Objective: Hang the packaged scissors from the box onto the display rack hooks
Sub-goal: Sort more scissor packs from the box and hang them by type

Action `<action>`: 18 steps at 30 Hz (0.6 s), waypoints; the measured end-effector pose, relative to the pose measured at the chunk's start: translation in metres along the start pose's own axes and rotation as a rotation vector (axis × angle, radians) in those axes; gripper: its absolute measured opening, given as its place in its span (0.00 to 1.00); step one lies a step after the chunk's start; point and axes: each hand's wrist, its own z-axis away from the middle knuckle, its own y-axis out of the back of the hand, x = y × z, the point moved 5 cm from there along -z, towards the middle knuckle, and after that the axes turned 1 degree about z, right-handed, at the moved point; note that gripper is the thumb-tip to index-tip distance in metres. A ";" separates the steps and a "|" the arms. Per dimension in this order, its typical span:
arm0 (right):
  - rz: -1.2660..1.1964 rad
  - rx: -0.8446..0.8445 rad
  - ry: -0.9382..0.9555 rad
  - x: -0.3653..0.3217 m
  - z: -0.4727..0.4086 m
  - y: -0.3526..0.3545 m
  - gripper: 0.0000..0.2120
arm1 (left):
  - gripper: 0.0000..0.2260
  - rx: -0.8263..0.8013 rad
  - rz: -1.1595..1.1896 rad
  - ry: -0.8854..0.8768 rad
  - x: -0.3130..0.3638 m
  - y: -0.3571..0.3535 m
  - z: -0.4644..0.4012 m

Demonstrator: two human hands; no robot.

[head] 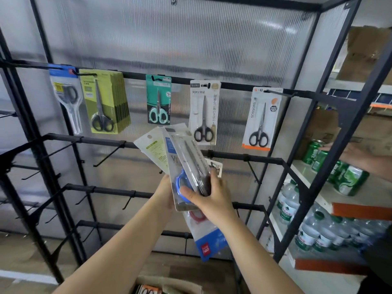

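Head view. Fanned bundle of clear-plastic scissors packs (pixel 186 166), centre frame: left hand (pixel 167 194) grips it from behind; right hand (pixel 209 196) pinches the front pack. Step: sorting one out. Next: thread its hole onto a bare black hook (pixel 108 154), nine o'clock.

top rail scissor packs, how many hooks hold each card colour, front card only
Front cards on the top rail:
clear pack with blue header: 1
yellow-green card: 1, with more of the same stacked behind it
teal card: 1
white card: 1
white card with orange trim: 1
Total: 5 hooks
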 end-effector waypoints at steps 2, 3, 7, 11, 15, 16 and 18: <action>-0.117 -0.043 -0.040 0.003 0.000 -0.005 0.52 | 0.15 0.025 -0.010 0.000 0.002 0.001 -0.001; -0.199 -0.075 -0.065 0.006 -0.001 -0.007 0.50 | 0.15 0.044 -0.008 -0.004 0.005 0.001 -0.002; -0.497 -0.146 -0.075 0.009 -0.001 -0.011 0.35 | 0.11 0.048 0.032 -0.011 0.014 -0.002 -0.002; -0.624 -0.127 -0.069 0.009 -0.003 -0.008 0.36 | 0.09 -0.020 0.006 -0.016 0.009 -0.003 -0.003; -0.573 -0.050 -0.005 0.004 -0.008 0.001 0.38 | 0.35 -0.214 0.239 -0.003 0.008 -0.014 -0.003; -0.544 -0.029 -0.004 0.003 -0.008 0.002 0.40 | 0.36 -0.263 0.266 -0.012 0.010 -0.016 -0.002; -0.467 0.030 -0.022 0.001 -0.008 0.003 0.45 | 0.29 -0.276 0.255 -0.039 0.011 -0.016 -0.001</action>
